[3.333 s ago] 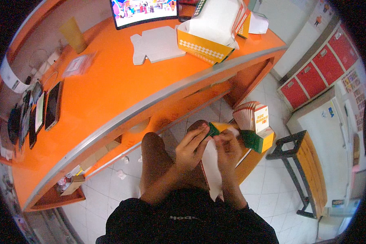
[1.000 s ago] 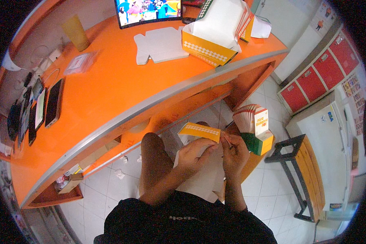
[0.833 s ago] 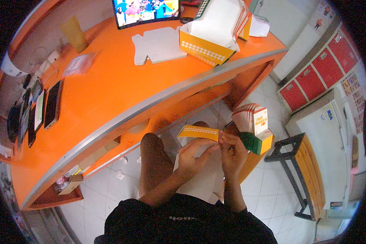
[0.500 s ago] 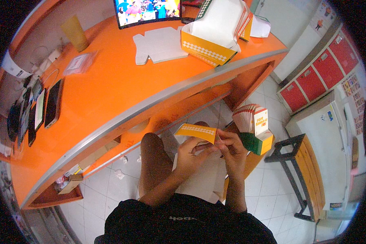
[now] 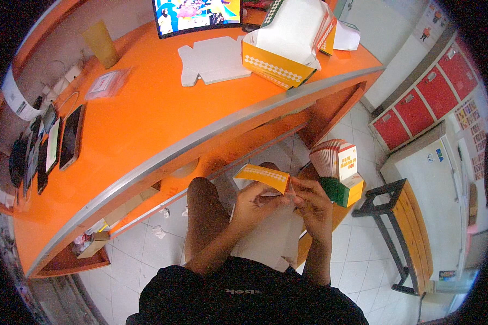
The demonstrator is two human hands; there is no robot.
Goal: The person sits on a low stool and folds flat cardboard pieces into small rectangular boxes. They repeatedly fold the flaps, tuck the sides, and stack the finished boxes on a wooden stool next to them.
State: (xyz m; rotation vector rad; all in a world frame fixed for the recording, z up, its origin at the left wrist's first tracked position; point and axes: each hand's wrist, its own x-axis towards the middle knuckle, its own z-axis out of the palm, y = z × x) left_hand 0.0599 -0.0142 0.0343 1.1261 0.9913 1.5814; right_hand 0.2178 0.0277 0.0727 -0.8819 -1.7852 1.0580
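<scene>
Dark flat phones (image 5: 70,135) were noted at the left end of the glossy orange curved counter (image 5: 146,124), with a flat white die-cut carton blank (image 5: 211,62) further along. Below the counter edge, over the lap, a partly folded orange-and-white card carton (image 5: 263,176) was gripped by the left hand (image 5: 255,203), fingers pinched on its lower panel. Its right corner was pinched by the right hand (image 5: 312,206). A fanned stack of flat cartons (image 5: 336,162) was seen just beside, at right.

My fingers (image 5: 287,196) cover the near side of the orange carton (image 5: 261,176). The monitor (image 5: 196,14) is cut off by the top edge. I can't make out the clutter on the shelf (image 5: 70,260) under the bench (image 5: 162,108).
</scene>
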